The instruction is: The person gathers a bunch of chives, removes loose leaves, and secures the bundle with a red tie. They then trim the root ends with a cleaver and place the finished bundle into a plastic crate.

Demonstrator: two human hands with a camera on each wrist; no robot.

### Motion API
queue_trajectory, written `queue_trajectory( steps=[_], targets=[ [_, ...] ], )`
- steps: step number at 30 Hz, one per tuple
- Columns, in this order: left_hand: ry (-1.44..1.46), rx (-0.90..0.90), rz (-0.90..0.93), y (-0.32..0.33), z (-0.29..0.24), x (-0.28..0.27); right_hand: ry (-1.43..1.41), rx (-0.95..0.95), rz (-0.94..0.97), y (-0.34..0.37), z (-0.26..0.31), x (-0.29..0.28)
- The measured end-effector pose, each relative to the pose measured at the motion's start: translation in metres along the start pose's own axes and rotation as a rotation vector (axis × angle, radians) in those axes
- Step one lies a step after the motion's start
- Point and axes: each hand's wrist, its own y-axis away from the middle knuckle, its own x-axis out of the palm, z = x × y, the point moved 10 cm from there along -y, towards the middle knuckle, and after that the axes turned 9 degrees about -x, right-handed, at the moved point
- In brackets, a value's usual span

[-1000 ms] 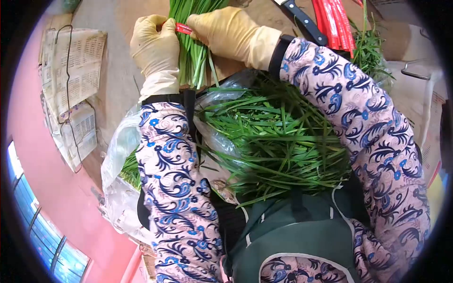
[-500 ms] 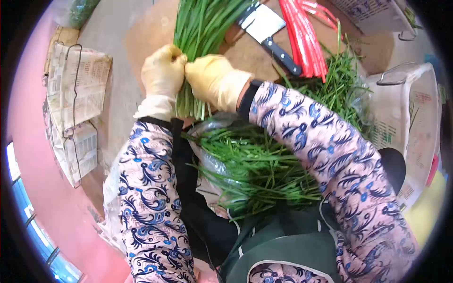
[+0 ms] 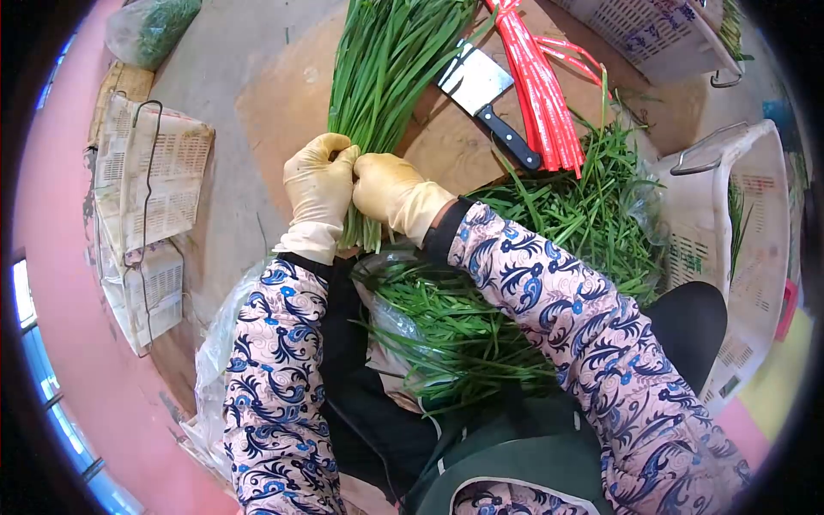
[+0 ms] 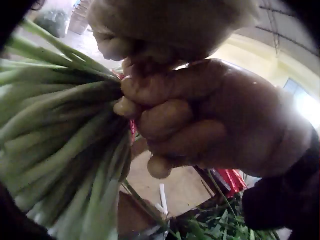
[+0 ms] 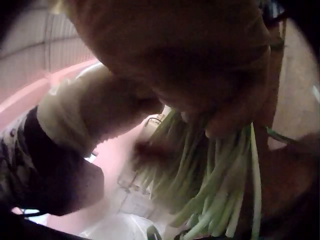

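Observation:
A bundle of long green stalks (image 3: 378,81) (image 4: 60,135) lies on a brown board, pale cut ends toward the person. The yellow-gloved left hand (image 3: 320,189) is at its left side near those ends, fingers curled. Against it, knuckles close together, the gloved right hand (image 3: 395,193) (image 4: 210,115) has its fingers curled at the front of the bundle. Bits of a red strip (image 4: 133,129) show between stalks and fingertips in the left wrist view; the hands hide the rest. The right wrist view shows stalk ends (image 5: 215,200) fanning out below the hands.
A cleaver (image 3: 508,137) and a bunch of red strips (image 3: 542,107) lie right of the bundle. Loose green leaves (image 3: 575,206) heap below them and on the lap. White baskets (image 3: 725,215) stand at right; paper-lined crates (image 3: 154,180) at left.
The view has shifted, so the hands and bundle sit lower and the cleaver shows fully. The hands have drawn together at the bundle; the red strip seen between them a second ago is hidden in the head view.

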Motion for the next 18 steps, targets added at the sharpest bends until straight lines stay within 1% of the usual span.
queue_trajectory(
  steps=[3,6,7,10,11,14,15,18],
  targets=[
    [-0.019,0.016,0.002,0.003,-0.004,0.001,-0.073,-0.006,-0.018,-0.005,-0.01,0.003],
    [-0.157,0.182,-0.053,0.007,-0.021,-0.003,-0.136,0.012,-0.05,-0.004,-0.013,0.007],
    [-0.236,0.29,-0.076,0.01,-0.032,-0.004,-0.184,0.026,-0.058,-0.003,-0.015,0.008],
    [-0.344,0.39,-0.069,0.012,-0.043,-0.005,-0.253,0.024,-0.113,-0.005,-0.014,0.014],
    [-0.354,0.376,-0.063,0.011,-0.043,-0.006,-0.236,0.034,-0.113,-0.004,-0.014,0.014],
    [-0.244,0.288,0.002,0.011,-0.03,-0.001,-0.286,0.026,-0.115,-0.004,-0.02,0.017],
    [-0.232,0.26,0.02,0.011,-0.029,-0.001,-0.271,-0.022,-0.137,-0.006,-0.016,0.014],
    [-0.173,0.248,0.029,0.013,-0.024,-0.003,-0.584,0.07,-0.018,-0.003,-0.022,0.028]
  ],
)
